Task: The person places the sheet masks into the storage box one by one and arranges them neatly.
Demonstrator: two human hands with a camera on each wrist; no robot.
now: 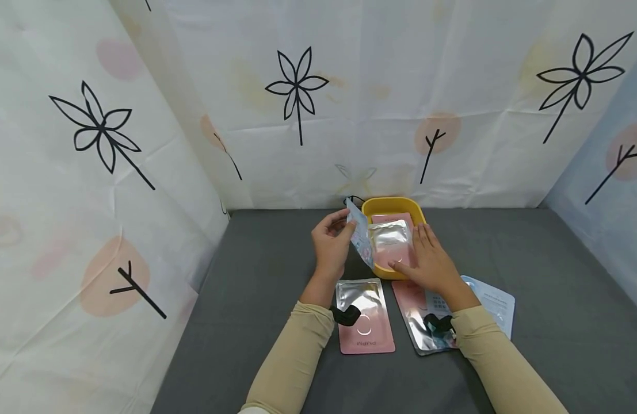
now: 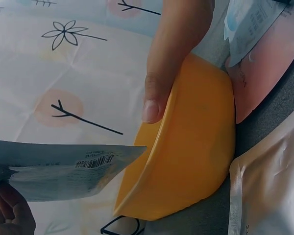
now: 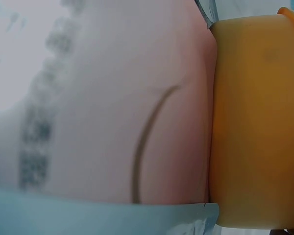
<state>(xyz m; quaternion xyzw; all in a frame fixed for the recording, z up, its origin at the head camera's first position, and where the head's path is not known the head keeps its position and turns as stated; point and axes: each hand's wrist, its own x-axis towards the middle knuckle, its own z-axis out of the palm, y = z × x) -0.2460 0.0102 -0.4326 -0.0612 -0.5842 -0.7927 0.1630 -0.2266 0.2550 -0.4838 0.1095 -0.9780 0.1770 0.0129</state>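
Observation:
A light-blue sheet-mask packet (image 1: 359,234) stands on edge at the left side of a yellow plastic bin (image 1: 393,202). My left hand (image 1: 332,241) pinches it by its edge; the left wrist view shows a barcode on the packet (image 2: 49,169). Inside the bin lies a silver and pink packet (image 1: 393,238), with another pink one behind it. My right hand (image 1: 429,261) rests at the bin's right rim, fingers straight and thumb reaching inside over the silver and pink packet. In the right wrist view the bin wall (image 3: 259,122) shows, but not the hand.
A pink and silver packet (image 1: 366,339) lies flat on the grey table (image 1: 235,333) left of centre. Right of it another pink and silver packet (image 1: 408,305) overlaps light-blue ones (image 1: 496,305), partly under my right wrist. Patterned cloth (image 1: 359,149) hangs behind the bin.

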